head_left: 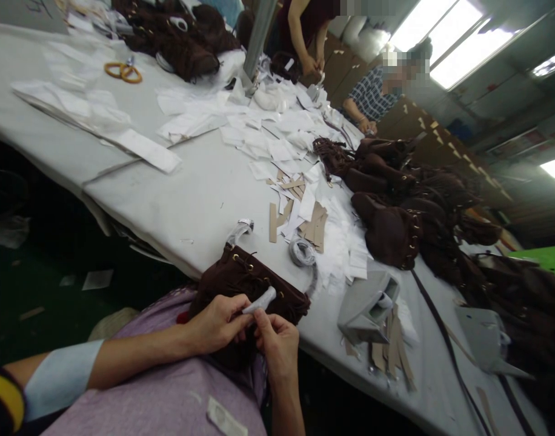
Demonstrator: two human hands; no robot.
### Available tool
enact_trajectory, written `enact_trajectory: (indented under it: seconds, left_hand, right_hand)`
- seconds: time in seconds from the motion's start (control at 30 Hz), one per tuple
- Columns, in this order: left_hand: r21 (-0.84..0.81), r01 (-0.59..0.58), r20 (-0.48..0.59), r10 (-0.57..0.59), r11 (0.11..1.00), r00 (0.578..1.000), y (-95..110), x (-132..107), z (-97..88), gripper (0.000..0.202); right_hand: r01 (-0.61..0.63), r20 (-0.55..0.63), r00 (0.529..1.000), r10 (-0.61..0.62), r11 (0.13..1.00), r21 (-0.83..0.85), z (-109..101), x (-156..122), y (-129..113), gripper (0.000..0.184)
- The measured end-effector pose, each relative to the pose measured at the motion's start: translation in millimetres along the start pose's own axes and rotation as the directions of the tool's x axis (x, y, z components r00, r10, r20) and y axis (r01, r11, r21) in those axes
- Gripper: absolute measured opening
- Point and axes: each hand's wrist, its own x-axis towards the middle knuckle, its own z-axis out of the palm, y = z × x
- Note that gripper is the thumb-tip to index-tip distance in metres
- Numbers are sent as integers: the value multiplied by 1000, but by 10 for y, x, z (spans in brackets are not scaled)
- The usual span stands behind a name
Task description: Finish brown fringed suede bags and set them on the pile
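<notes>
A dark brown drawstring bag (259,272) with gold eyelets lies tilted against the table's near edge, partly over my lap. Above its front, my left hand (223,324) pinches a narrow strip of white wrapping (263,299). My right hand (277,339) has its thumb and fingertips closed on the same strip from the other side. What the white wrapping covers, I cannot make out. Clear-wrapped rings (302,252) stick out at the bag's top corners. The bag's lower part is hidden behind my hands.
Brown bags (391,230) are heaped along the right. White paper sheets (277,136) and tan card strips (314,227) litter the middle. A grey box (368,306) stands near the front edge. Orange-handled scissors (123,72) lie far left. Two people work beyond the table.
</notes>
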Motion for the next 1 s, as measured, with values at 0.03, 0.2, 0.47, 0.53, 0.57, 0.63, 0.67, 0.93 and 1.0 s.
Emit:
enact_trajectory:
  seconds: [0.03,0.2,0.47,0.53,0.57,0.63,0.67,0.93,1.0]
  left_hand:
    - [-7,3,-4,-3,1000,1000,8,-2,-2,25]
    - [-166,21,-10,-23,986,1000,55,19,3,26]
    - [-799,442,332,-314,408,890,-66,148,2,17]
    - [-812,511,400,-369,282,839,-101,160,-13,11]
    - [-812,522,409,-381,263,829,-113,163,-20,11]
    - [-800,511,387,-380,315,840,-127,172,-29,15]
    - [-782,499,368,-369,374,854,-132,177,-28,19]
    - [-281,335,181,-293,899,939,-147,185,44,46]
    - [-109,214,105,-203,971,974,-86,184,-2,43]
  right_hand:
    - [0,-17,1000,0,1000,-6,-3,15,27,41]
    - [9,-57,998,-12,998,-56,-20,65,187,51]
    - [257,30,965,-259,965,42,59,86,202,34]
    - [344,-20,937,-349,930,-126,49,71,218,27]
    - [392,-52,910,-411,895,-212,34,54,229,24]
    - [480,-135,819,-557,795,-371,-9,12,244,21]
    - [515,-169,757,-632,735,-441,-32,-9,241,25]
    - [673,198,637,-745,412,-614,-101,41,77,50]
    - [681,119,639,-760,486,-548,-180,93,33,48]
